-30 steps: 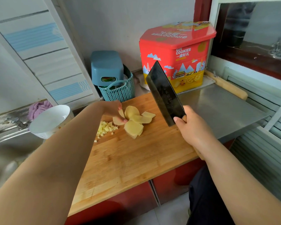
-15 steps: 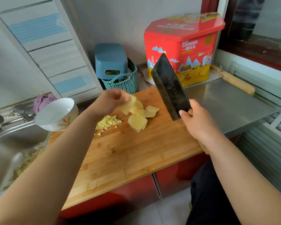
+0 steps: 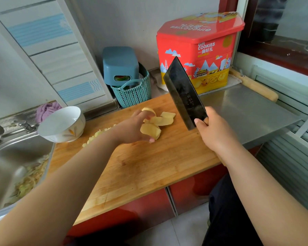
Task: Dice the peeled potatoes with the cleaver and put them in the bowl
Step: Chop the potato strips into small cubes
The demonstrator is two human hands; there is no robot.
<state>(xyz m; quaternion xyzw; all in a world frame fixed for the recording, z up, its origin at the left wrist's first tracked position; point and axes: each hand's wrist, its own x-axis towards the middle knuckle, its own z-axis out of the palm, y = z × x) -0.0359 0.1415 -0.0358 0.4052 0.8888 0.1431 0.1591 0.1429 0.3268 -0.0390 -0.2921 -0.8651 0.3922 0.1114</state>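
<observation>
While the left hand [image 3: 134, 129] is gathering the potato slices [image 3: 159, 124] at the far middle of the cutting board [image 3: 149, 167], its fingers curling around one stack, probably to square it up for dicing, the right hand [image 3: 212, 132] is gripping the cleaver [image 3: 184, 94] lifted clear above the board's far right, presumably keeping the edge away. Diced bits [image 3: 98, 134] are lying behind the left wrist, and the bowl [image 3: 61, 124] is sitting at the board's far left corner.
</observation>
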